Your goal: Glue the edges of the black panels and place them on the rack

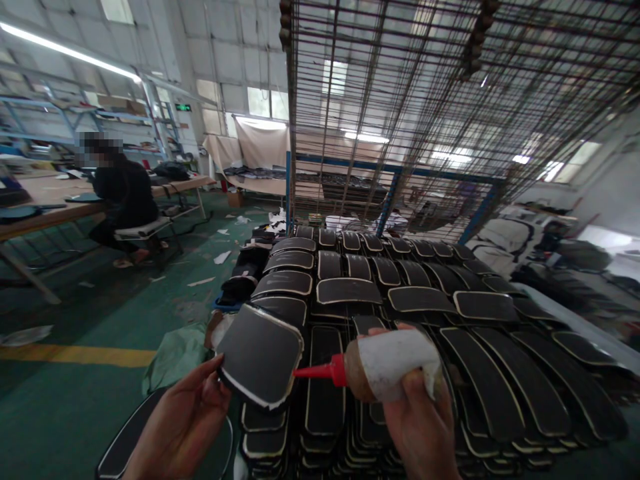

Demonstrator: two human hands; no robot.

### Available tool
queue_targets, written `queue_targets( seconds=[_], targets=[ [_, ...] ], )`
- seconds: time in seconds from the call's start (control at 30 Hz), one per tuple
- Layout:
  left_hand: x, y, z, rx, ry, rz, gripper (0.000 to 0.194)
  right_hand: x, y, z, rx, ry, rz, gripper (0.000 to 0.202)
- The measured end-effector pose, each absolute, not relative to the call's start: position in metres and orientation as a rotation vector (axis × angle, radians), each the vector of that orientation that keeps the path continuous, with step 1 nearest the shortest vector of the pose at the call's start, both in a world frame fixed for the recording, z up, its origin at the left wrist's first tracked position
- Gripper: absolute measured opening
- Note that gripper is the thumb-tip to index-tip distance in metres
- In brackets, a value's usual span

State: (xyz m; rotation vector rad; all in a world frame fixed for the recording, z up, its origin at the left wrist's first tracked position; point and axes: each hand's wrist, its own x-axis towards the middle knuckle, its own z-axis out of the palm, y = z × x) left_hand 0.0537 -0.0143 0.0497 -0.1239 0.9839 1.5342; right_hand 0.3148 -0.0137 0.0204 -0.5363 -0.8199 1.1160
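My left hand pinches the lower left corner of a dark grey panel, which is tilted toward me and has a pale line along its edge. In my right hand is a glue bottle, lying sideways with a white wrap around its brownish body. Its red nozzle points left, and the tip is at the panel's right edge. Whether the tip touches the edge I cannot tell. Beneath both hands are stacks of similar dark panels with pale borders.
Rows of curved dark panels spread across the right side. Behind them rises a wire mesh rack with a blue frame. A person sits at a long table at left. Green cloth and paper scraps lie on the floor.
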Motion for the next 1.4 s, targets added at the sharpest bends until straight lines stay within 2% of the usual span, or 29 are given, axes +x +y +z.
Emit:
queue_targets(
  seconds=[0.17, 0.4, 0.63, 0.8, 0.9, 0.97, 1.07, 1.13, 1.23, 1.33, 1.4],
  targets=[
    [0.053, -0.016, 0.045, -0.170, 0.988, 1.517, 0.026, 0.316, -0.007, 0.029, -0.543, -0.834, 1.022, 0.043],
    [0.051, -0.016, 0.039, -0.184, 0.933, 1.552, 0.030, 0.313, -0.023, 0.002, -0.553, -0.808, 1.189, 0.050],
    [0.055, -0.018, 0.043, -0.225, 0.922, 1.558, 0.031, 0.295, -0.032, -0.019, -0.585, -0.631, 1.218, 0.045],
    [0.056, -0.018, 0.046, -0.258, 0.927, 1.578, 0.029, 0.286, -0.021, -0.029, -0.467, -0.407, 1.657, 0.026],
    [0.057, -0.018, 0.045, -0.245, 0.921, 1.601, 0.028, 0.300, -0.003, -0.009, -0.424, -0.141, 1.680, 0.022],
    [0.058, -0.018, 0.041, -0.210, 0.920, 1.639, 0.025, 0.318, 0.009, 0.012, -0.433, -0.015, 1.555, 0.030],
    [0.060, -0.014, 0.032, -0.153, 0.943, 1.723, 0.023, 0.345, 0.016, 0.035, -0.440, 0.066, 1.402, 0.062],
    [0.066, -0.009, 0.026, -0.130, 0.918, 1.757, 0.025, 0.354, 0.013, 0.038, -0.439, 0.090, 1.341, 0.072],
    [0.083, 0.003, 0.021, -0.128, 0.860, 1.764, 0.028, 0.342, 0.000, 0.026, -0.464, 0.104, 1.395, 0.069],
    [0.109, 0.012, 0.020, -0.109, 0.843, 1.710, 0.028, 0.308, -0.015, 0.004, -0.438, -0.002, 1.718, 0.055],
    [0.126, 0.014, 0.017, -0.054, 0.826, 1.581, 0.024, 0.284, -0.020, -0.010, -0.390, -0.044, 1.814, 0.049]
  ],
)
